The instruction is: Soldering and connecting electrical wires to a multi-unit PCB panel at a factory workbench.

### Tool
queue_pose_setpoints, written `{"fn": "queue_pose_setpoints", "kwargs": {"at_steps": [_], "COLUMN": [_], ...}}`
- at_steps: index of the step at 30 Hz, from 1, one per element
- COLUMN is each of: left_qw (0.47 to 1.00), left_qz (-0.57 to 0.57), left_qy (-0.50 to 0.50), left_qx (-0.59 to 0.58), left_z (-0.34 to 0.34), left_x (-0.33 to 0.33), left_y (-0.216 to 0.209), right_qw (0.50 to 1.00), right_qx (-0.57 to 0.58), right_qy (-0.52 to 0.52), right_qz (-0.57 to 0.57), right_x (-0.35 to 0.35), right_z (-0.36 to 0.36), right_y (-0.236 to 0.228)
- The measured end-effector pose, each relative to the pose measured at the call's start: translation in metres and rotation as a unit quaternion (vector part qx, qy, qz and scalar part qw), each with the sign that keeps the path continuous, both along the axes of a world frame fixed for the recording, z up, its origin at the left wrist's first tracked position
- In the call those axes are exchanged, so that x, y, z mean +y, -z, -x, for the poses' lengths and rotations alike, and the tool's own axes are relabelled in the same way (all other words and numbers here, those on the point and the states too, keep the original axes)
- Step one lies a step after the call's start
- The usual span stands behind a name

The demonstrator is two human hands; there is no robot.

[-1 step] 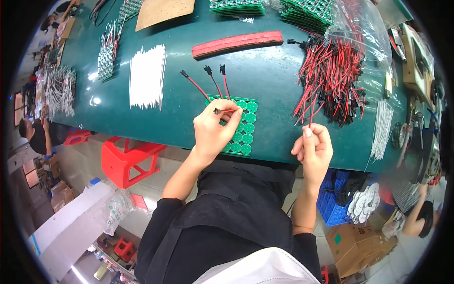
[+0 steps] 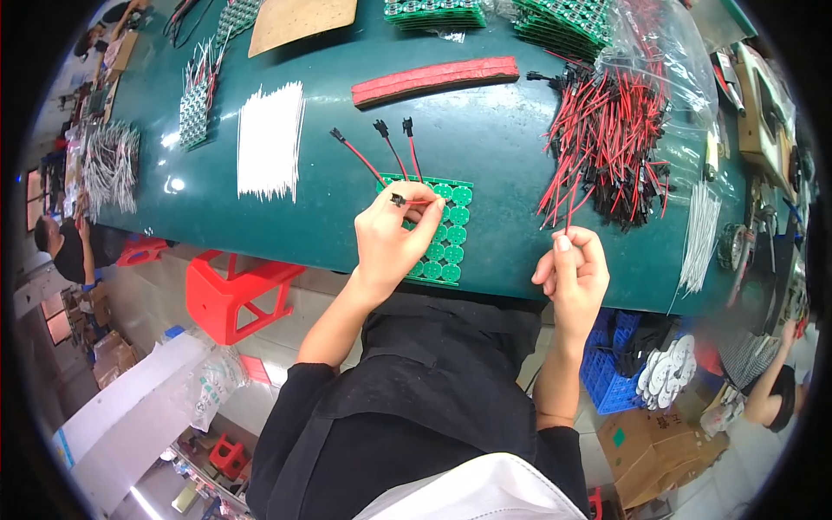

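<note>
My left hand (image 2: 392, 232) is closed in a pinch on a connector lead (image 2: 416, 203), a short red wire with a black plug. It is over the upper part of a green circuit board panel (image 2: 454, 234) made of round boards, and covers much of its left side. Beyond that hand, three more red leads with black plugs (image 2: 381, 128) stick out from the panel's far edge. On the right, my right hand (image 2: 572, 273) pinches the near end of a red wire (image 2: 569, 212) at the edge of a heaped pile of red and black connector leads (image 2: 607, 130).
Beyond the panel lies a red-topped bar (image 2: 433, 81). White wires (image 2: 270, 143) are bundled to the left, and more white wires (image 2: 700, 238) lie right. Stacked green boards (image 2: 433, 12) and a clear plastic bag (image 2: 685, 61) are at the back. A red stool (image 2: 230, 295) stands left.
The black plug at my left hand has turned slightly. My right hand has hardly shifted. At the far right, another person's arm has moved up.
</note>
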State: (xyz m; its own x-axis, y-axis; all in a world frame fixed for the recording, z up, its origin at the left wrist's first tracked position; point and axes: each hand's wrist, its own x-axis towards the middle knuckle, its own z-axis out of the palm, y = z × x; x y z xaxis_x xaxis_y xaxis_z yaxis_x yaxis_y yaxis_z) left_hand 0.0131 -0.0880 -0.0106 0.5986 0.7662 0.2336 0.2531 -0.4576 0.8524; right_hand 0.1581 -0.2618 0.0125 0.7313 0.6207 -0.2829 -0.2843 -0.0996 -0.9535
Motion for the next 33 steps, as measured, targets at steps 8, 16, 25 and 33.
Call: {"fn": "queue_pose_setpoints", "kwargs": {"at_steps": [8, 16, 25, 33], "left_qw": [0.999, 0.996, 0.992, 0.943], "left_qz": [-0.042, -0.079, -0.082, -0.254], "left_qy": [-0.007, -0.001, -0.011, 0.214], "left_qx": [0.002, 0.033, 0.095, -0.023], "left_z": [-0.002, -0.004, -0.006, 0.008], "left_x": [-0.002, -0.002, -0.002, 0.001], "left_y": [0.002, 0.0, 0.003, -0.014], "right_qw": [0.999, 0.998, 0.98, 0.949], "right_qx": [0.01, 0.005, 0.112, 0.165], "right_qy": [-0.031, -0.053, -0.165, -0.265], "right_qz": [-0.017, -0.014, 0.023, 0.049], "right_x": [0.003, 0.006, 0.007, 0.013], "right_z": [0.009, 0.017, 0.029, 0.029], "right_y": [0.001, 0.0, -0.003, -0.02]}}
